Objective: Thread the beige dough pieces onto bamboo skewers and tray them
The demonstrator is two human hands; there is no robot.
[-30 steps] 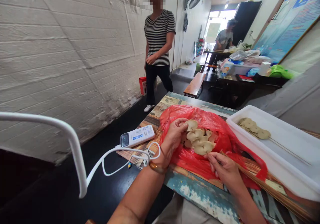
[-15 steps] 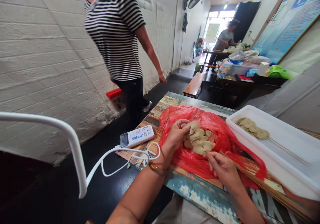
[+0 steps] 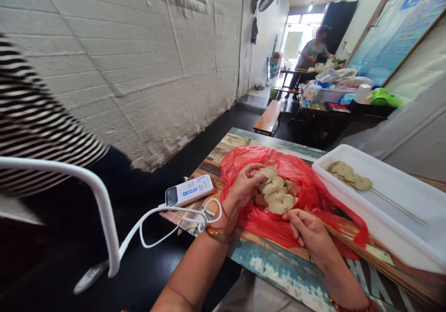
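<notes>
Over a red plastic bag (image 3: pixel 240 156), a row of overlapping beige round slices (image 3: pixel 277 193) hangs between my hands, threaded on a skewer. My left hand (image 3: pixel 245 184) is closed, pinching the topmost slice between thumb and fingers. Just below the lowest slice, my right hand (image 3: pixel 306 230) is closed on the skewer's lower end, most of which its fingers hide. More loose slices show in the bag's opening behind the row. Past my right wrist lies a bundle of thin bamboo sticks (image 3: pixel 383 263). Skewered slices (image 3: pixel 350 175) lie in the white tray (image 3: pixel 393 242).
A white power bank (image 3: pixel 190 191) with a white cable (image 3: pixel 149 244) lies at the table's left edge. A thick white curved tube (image 3: pixel 101 200) crosses the left side. One person in stripes (image 3: pixel 38 117) stands close left; another (image 3: pixel 310 54) works far back. A wooden bench (image 3: pixel 270 117) stands beyond the table.
The person in the striped shirt has come nearer and moved to the left edge of view. My hands keep their hold on the slices and skewer, with hardly any movement.
</notes>
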